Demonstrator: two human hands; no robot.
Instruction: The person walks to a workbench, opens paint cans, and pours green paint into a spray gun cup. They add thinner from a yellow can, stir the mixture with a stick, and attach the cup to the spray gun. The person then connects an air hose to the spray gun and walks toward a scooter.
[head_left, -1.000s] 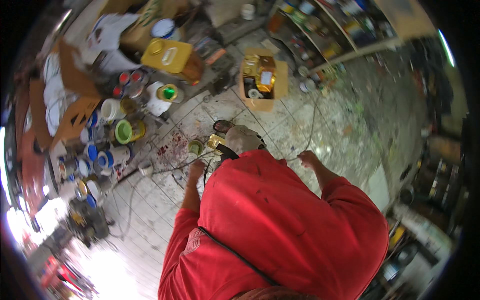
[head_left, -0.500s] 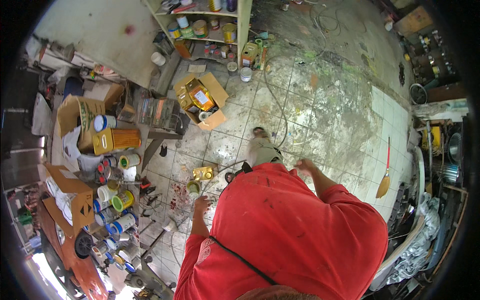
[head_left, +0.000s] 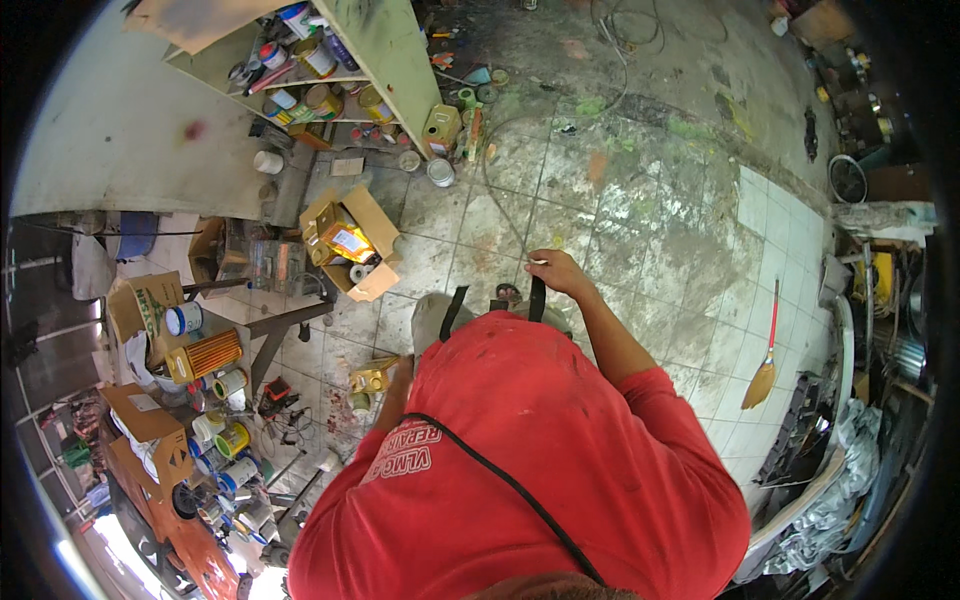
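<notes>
My right hand (head_left: 550, 268) is raised in front of my waist, fingers closed on the upper end of a black strap (head_left: 536, 300). A second black strap (head_left: 453, 312) rises at my left hip. My left hand (head_left: 403, 370) hangs low beside my body, its fingers mostly hidden. Near it on the floor are a gold can (head_left: 370, 378) and a small round container (head_left: 360, 401). A thin hose (head_left: 490, 185) runs over the tiles beyond my right hand, and my foot (head_left: 508, 295) shows under the red shirt.
An open carton with cans (head_left: 385, 268) lies ahead-left, before a shelf unit (head_left: 395, 75). A table (head_left: 270, 325) and many paint cans (head_left: 230, 440) crowd the left. A broom (head_left: 760, 380) lies on tiles at the right, beside piled parts (head_left: 850, 480).
My right hand has risen and moved leftward onto the black strap. My left hand is now closer to my body and less visible. The view has shifted, with the carton appearing further left.
</notes>
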